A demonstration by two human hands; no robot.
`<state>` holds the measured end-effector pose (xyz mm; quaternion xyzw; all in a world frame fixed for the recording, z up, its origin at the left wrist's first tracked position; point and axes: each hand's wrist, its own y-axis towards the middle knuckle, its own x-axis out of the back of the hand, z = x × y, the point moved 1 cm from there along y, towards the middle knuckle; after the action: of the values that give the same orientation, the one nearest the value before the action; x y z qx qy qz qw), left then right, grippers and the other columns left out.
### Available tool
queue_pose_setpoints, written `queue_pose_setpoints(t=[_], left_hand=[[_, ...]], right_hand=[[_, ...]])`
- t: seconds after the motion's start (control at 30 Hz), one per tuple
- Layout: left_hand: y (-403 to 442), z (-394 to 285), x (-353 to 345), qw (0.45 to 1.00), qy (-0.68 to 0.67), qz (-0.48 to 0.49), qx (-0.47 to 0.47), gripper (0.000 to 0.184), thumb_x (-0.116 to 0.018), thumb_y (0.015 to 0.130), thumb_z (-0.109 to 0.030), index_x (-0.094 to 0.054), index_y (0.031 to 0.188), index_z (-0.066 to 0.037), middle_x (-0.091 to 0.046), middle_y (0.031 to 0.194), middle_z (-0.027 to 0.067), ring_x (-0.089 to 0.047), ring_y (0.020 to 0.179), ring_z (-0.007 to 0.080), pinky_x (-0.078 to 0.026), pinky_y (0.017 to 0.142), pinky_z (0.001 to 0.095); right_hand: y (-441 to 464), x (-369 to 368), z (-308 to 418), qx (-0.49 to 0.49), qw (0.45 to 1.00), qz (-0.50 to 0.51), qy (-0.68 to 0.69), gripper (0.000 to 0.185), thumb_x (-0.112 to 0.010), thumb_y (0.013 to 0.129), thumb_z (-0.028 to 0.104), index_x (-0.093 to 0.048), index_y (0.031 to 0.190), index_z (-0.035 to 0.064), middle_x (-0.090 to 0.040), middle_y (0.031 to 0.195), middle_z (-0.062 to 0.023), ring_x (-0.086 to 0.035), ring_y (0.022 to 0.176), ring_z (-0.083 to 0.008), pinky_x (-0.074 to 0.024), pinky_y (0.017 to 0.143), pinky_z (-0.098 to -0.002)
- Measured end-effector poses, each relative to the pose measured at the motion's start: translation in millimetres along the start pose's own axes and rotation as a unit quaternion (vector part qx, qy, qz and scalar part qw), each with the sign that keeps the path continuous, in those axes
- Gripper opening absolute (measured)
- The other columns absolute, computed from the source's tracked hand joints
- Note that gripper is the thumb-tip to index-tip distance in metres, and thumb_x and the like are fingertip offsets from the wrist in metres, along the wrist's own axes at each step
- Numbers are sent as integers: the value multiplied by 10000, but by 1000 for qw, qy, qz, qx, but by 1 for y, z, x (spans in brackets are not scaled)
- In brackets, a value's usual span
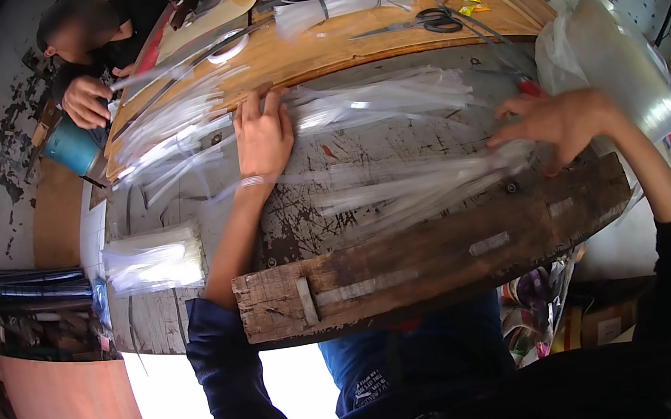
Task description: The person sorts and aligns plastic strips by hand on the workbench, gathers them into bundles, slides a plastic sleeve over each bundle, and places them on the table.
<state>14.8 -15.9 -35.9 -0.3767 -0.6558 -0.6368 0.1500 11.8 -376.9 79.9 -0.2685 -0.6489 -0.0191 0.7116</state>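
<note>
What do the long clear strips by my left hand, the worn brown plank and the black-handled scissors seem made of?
Long clear strips: probably plastic, glossy; translucent, with bright highlights.
Worn brown plank: wood, rough and dull, with streaky grain and scuffs.
Black-handled scissors: likely metal blades, slim and dark grey; the looped handles may be plastic, their finish too small to tell.

Patchy white walls, wooden table

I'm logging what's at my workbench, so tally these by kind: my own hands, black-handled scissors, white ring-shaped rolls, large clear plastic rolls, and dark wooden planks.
Hands, your left hand and right hand: 2
Black-handled scissors: 1
White ring-shaped roll: 1
Large clear plastic roll: 1
Dark wooden plank: 1
Total: 6
</note>
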Motion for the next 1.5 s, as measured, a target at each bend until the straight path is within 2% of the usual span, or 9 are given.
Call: queue_pose_setpoints(t=[0.1, 0.17, 0.57, 0.7, 0.83, 0.93, 1.07, 1.23, 1.5], left_hand=[[0, -1, 2, 1000, 7, -8, -12, 220, -518, 799, -60, -574, 1011, -82, -531, 1072, 109, -513, 989, 315, -367, 912, 427], [-1, -2, 3, 1000, 8, -9, -16, 220, -518, 797, -58, -575, 1008, -81, -531, 1069, 108, -513, 987, 315, -368, 910, 425], [-1, 20, 2, 993, -98, -19, 70, 253, -490, 795, -38, -590, 1020, -100, -562, 1049, 104, -535, 983, 294, -370, 921, 431], [-26, 55, -16, 995, 72, -4, 72, 356, -471, 844, -207, -511, 1193, -147, -534, 1176, 96, -466, 1154, 277, -217, 1019, 558], [-34, 77, -30, 985, -111, 92, 96, 633, -452, 846, -447, -282, 1375, -143, -354, 1371, 181, -274, 1278, 430, -121, 1043, 570], [-4, 32, -2, 957, 52, 94, 268, 623, -398, 888, -461, -265, 1369, -86, -295, 1299, 381, -208, 1252, 529, -126, 1036, 574], [-2, 37, -3, 953, 38, 61, 294, 599, -437, 882, -425, -312, 1340, -59, -325, 1308, 340, -222, 1259, 505, -159, 1036, 558], [15, -3, 17, 968, -173, 139, 115, 569, -529, 848, -416, -401, 1298, -93, -395, 1332, 183, -249, 1306, 350, -132, 1058, 564], [9, -22, 5, 967, -11, 210, -145, 415, -552, 846, -358, -489, 1251, -292, -511, 1211, 34, -378, 1246, 212, -156, 1063, 557]], right_hand=[[30, 13, -5, 2, 992, 85, 91, 490, -638, 750, 149, -471, 1205, 74, -516, 1067, -147, -478, 1048, -326, -376, 919, -398], [67, 7, 4, 45, 986, -139, 85, 414, -605, 804, 194, -490, 1177, 56, -533, 1064, -139, -497, 1036, -302, -393, 895, -395], [231, 6, 113, 14, 939, -305, 156, 122, -626, 780, 123, -568, 765, 17, -629, 740, -150, -624, 689, -277, -481, 637, -365], [227, 38, 106, 191, 852, -385, 300, 60, -541, 814, 56, -544, 803, -3, -615, 684, -110, -598, 634, -195, -457, 614, -333], [172, 74, 98, 206, 889, -237, 333, 103, -458, 868, 68, -534, 874, -1, -581, 698, -99, -566, 646, -179, -438, 632, -331], [134, 65, 77, 192, 922, -136, 308, 117, -412, 879, 44, -524, 893, 13, -557, 735, -81, -552, 709, -174, -430, 666, -339], [90, 25, 34, 76, 983, -68, 149, 62, -447, 847, 43, -506, 846, 24, -571, 744, -88, -564, 722, -232, -425, 669, -360], [75, 2, 4, -30, 982, -7, 184, 67, -459, 811, 39, -520, 834, 23, -583, 766, -111, -573, 761, -257, -426, 663, -374], [91, -22, 20, 16, 963, -163, 216, 47, -503, 834, 60, -488, 842, 17, -558, 744, -127, -550, 754, -300, -422, 678, -386]])
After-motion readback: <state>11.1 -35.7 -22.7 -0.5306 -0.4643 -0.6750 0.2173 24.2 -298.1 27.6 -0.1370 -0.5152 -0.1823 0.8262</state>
